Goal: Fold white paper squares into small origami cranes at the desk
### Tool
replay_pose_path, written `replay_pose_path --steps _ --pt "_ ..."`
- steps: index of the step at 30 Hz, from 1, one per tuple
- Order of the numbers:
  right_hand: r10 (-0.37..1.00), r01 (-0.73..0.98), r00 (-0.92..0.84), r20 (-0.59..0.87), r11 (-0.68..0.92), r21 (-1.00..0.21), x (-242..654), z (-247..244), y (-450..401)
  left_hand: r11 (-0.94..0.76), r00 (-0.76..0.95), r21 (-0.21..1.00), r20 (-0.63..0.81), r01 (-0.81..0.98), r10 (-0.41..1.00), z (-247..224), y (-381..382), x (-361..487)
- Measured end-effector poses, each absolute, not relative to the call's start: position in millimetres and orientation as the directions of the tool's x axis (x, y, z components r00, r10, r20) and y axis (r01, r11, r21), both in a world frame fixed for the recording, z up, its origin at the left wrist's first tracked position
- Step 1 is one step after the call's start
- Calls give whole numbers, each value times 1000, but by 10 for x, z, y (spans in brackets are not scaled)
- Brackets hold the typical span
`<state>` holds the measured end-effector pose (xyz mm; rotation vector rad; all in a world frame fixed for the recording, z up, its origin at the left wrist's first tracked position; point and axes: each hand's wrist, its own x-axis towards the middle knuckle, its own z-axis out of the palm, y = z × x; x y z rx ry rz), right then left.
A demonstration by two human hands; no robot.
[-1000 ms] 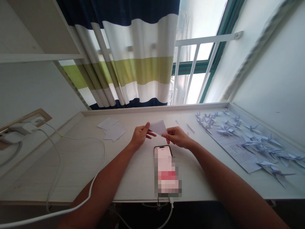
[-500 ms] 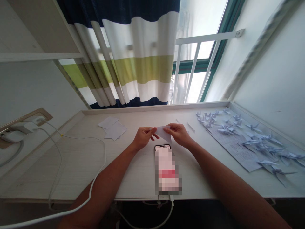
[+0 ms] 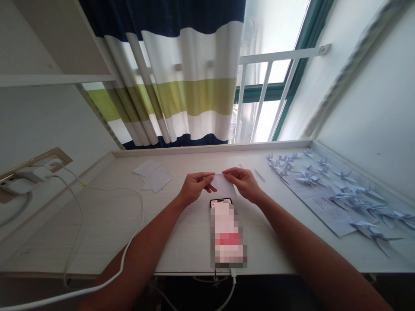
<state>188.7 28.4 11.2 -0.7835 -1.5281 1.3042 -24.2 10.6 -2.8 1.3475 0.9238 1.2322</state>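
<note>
Above the phone, a folded piece of white paper is stretched between my two hands. My left hand pinches its upper left corner between thumb and fingers. The upper right part is pinched by my right hand. The paper's lower edge slants down to the right, and its right side lies partly behind my right hand's fingers. The phone lies on the desk, just nearer to me than the paper, with its screen lit and blurred out.
Loose white paper squares lie at the left back of the desk. Many folded paper cranes spread over the right side, some on a printed sheet. Paper strips lie behind my right hand. A white cable crosses my left forearm.
The paper between my hands shows a straighter top edge and a slightly different tilt. Both hands have hardly moved and still pinch it. The view has shifted slightly.
</note>
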Motion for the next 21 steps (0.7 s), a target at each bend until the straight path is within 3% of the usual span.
replay_pose_path --steps 8,21 --pt "870 -141 -439 224 180 -974 1947 111 319 -147 213 975 182 -169 960 -7 110 -291" --pt "914 -62 -347 210 201 -978 1909 153 266 -147 255 984 169 -104 952 68 59 -296"
